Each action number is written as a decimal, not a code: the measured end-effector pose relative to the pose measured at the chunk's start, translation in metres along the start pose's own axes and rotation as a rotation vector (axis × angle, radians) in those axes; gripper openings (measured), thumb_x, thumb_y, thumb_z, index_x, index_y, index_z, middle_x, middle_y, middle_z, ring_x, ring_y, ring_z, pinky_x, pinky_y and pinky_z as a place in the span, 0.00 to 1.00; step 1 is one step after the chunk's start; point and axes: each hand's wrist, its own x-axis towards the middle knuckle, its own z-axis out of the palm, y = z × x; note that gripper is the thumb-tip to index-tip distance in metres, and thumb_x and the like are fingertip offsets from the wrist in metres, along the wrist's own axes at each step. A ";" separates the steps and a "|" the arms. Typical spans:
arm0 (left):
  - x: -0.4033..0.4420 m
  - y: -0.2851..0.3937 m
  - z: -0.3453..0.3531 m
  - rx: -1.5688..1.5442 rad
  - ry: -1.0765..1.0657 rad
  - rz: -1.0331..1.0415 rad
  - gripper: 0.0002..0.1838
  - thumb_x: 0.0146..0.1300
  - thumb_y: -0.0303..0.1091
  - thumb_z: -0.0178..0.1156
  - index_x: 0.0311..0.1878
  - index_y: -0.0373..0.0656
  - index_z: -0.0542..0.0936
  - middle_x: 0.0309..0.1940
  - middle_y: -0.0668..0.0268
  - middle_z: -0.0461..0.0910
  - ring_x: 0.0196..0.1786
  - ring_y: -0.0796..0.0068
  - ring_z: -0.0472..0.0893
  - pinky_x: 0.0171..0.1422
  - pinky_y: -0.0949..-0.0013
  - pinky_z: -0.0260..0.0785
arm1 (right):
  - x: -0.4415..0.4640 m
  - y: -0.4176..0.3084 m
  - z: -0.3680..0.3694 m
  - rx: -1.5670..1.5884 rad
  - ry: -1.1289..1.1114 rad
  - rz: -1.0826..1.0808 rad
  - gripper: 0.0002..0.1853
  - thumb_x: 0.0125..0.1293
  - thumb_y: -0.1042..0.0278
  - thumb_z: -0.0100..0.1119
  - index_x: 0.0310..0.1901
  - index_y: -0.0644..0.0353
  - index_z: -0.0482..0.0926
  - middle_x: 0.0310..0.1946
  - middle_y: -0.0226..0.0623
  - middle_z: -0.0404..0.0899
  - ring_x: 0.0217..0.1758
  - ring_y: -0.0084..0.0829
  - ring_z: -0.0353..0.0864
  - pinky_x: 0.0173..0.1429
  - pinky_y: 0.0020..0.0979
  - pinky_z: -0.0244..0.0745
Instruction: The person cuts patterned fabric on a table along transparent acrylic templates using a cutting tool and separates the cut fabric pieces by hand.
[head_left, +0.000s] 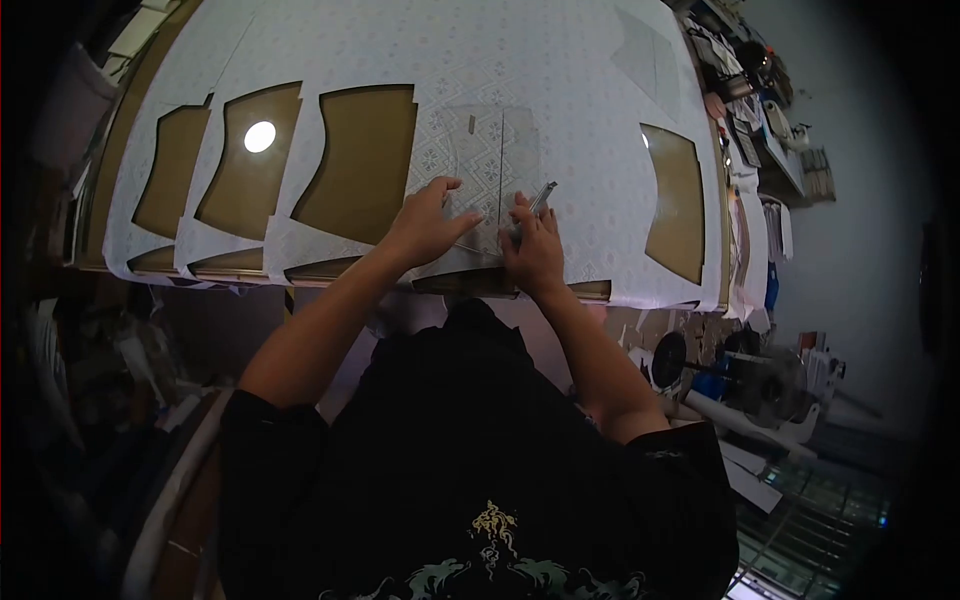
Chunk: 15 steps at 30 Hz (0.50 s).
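Note:
White patterned fabric (575, 90) covers the table, with a clear template (520, 140) on its lace-like patterned part. A dark straight line runs down through the template. My left hand (430, 225) is at the template's lower left, fingers and thumb spread apart, with nothing held. Across the line, my right hand (535, 250) grips a slim metal tool (545, 193) that points up and to the right. The fingers partly cover this tool, so I cannot tell its exact kind.
Curved cut-outs in the fabric show the brown tabletop (365, 150) on the left and right. Another clear template (648, 60) lies at the far right. Shelves with tools (745, 90) line the right side. A black fan-like device (765, 385) stands below right.

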 end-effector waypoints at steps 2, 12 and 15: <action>0.005 0.003 -0.002 0.051 -0.015 0.028 0.39 0.62 0.49 0.73 0.68 0.34 0.71 0.62 0.41 0.79 0.65 0.43 0.79 0.70 0.54 0.71 | -0.004 0.006 -0.009 -0.023 0.043 0.003 0.19 0.66 0.65 0.66 0.56 0.58 0.72 0.70 0.48 0.76 0.70 0.65 0.69 0.77 0.59 0.60; 0.021 0.020 0.008 0.268 -0.055 -0.054 0.42 0.61 0.50 0.74 0.70 0.34 0.69 0.62 0.40 0.78 0.66 0.40 0.77 0.70 0.52 0.70 | -0.037 0.093 -0.053 0.048 0.128 0.122 0.19 0.66 0.75 0.64 0.57 0.60 0.72 0.70 0.48 0.76 0.68 0.57 0.74 0.69 0.47 0.72; 0.028 0.025 0.013 0.322 -0.035 -0.095 0.44 0.61 0.51 0.74 0.71 0.33 0.68 0.62 0.40 0.77 0.66 0.40 0.77 0.70 0.51 0.70 | -0.041 0.102 -0.065 0.108 0.102 0.101 0.19 0.65 0.75 0.64 0.56 0.60 0.72 0.70 0.47 0.76 0.69 0.57 0.73 0.70 0.47 0.72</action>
